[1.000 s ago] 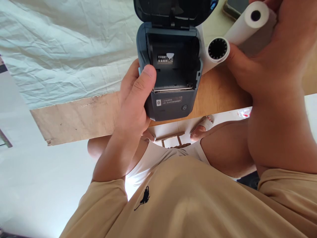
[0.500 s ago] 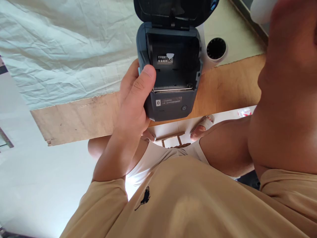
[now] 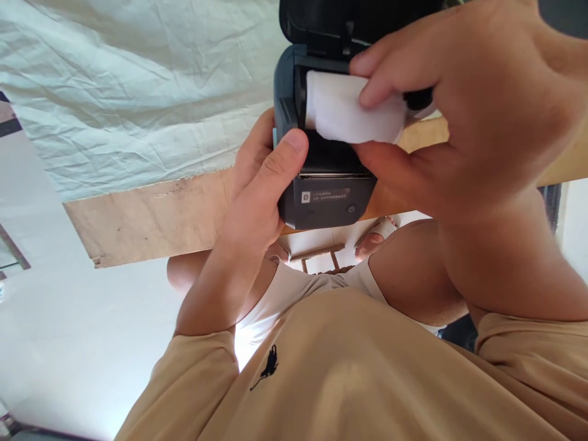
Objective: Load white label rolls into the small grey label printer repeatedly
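Observation:
My left hand (image 3: 264,177) grips the left side of a dark label printer (image 3: 316,208), its thumb over the near left rim. The printer's black lid (image 3: 315,27) stands raised at the far side, so the paper bay lies exposed. A white paper roll (image 3: 351,113) is pinched between the thumb and fingers of my right hand (image 3: 427,116). The roll is at the mouth of the bay, its left end inside the printer's outline; whether it touches the bay floor I cannot tell. My right hand hides the printer's right side.
A pale crumpled cloth (image 3: 138,92) covers much of the wooden table (image 3: 151,220), whose bare front edge shows. Below the edge are my legs and a wooden stool or rung (image 3: 316,252) on the floor. A dark-topped round thing (image 3: 418,99) is partly hidden behind my right hand.
My right hand has come in from the upper right, bringing the white paper roll to the printer's bay. The printer and my left hand have shifted slightly right.

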